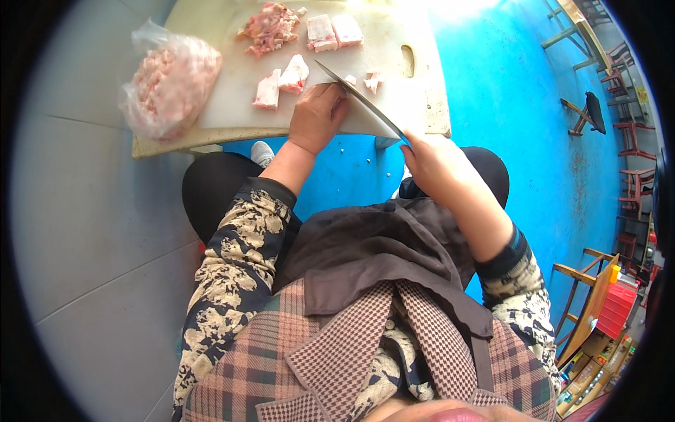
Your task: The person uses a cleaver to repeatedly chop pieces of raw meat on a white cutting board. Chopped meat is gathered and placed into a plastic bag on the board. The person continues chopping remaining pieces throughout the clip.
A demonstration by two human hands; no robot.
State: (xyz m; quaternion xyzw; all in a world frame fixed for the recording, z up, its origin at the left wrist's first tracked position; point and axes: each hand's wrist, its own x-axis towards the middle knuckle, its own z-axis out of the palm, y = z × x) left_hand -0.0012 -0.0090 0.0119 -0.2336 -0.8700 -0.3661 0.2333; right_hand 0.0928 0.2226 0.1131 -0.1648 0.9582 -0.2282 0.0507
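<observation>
A long-bladed knife [364, 100] is held by its handle in my right hand [435, 163], its blade slanting up and left over a white plastic cutting board [227, 113]. Against the blade rests my left hand [319, 113], fingers curled down on the board; whatever lies under them is hidden. Just beyond that hand are two pale pieces of fatty meat [268, 89]. Small scraps [373, 82] lie right of the blade. Farther back sit two blocky pieces of fat [335, 32] and a heap of pinkish trimmings [270, 29].
A clear plastic bag [171, 87] full of cut pale pieces stands at the table's left. A tiled wall [95, 211] rises close on the left. Wooden stools [635, 138] and a wooden table [590, 311] stand on the blue floor [527, 132] to the right.
</observation>
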